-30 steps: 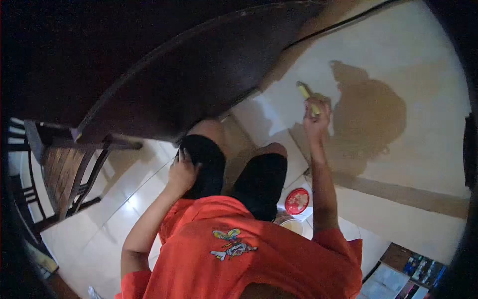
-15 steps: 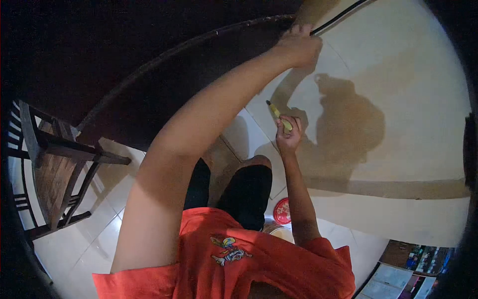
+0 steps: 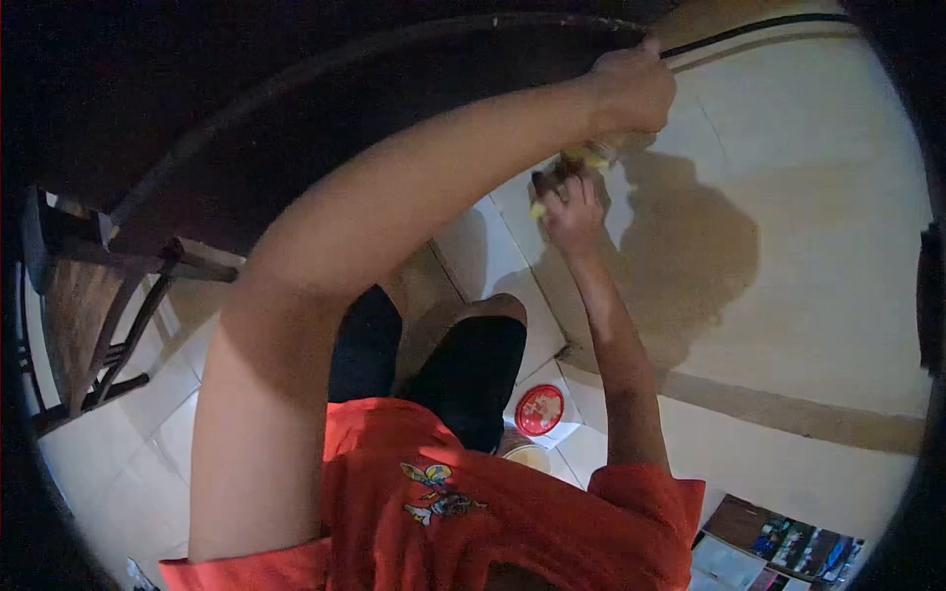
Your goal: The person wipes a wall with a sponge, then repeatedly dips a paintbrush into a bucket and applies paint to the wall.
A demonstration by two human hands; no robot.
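My left hand [image 3: 636,94] is closed at the top, against the pale wall panel [image 3: 828,236], beside the inner end of a black line like a cable or strip [image 3: 759,32]. What its fingers hold is hidden. Just below it, my right hand [image 3: 576,212] is closed around a slim yellow tool [image 3: 538,211], partly covered by the fingers. A blurred yellow patch [image 3: 588,156] shows between the two hands; I cannot tell whether it belongs to the same tool.
A dark wooden chair [image 3: 89,295] stands at the left on the tiled floor. Near my knees lie a red lid [image 3: 539,410] and a round tub [image 3: 528,457]. A dark surface with a curved edge [image 3: 296,79] fills the upper left. Small items [image 3: 803,547] show at the lower right.
My right hand has moved up close beneath my left hand, with the yellow tool. My left hand appears slightly further right and lower. The view has shifted a little.
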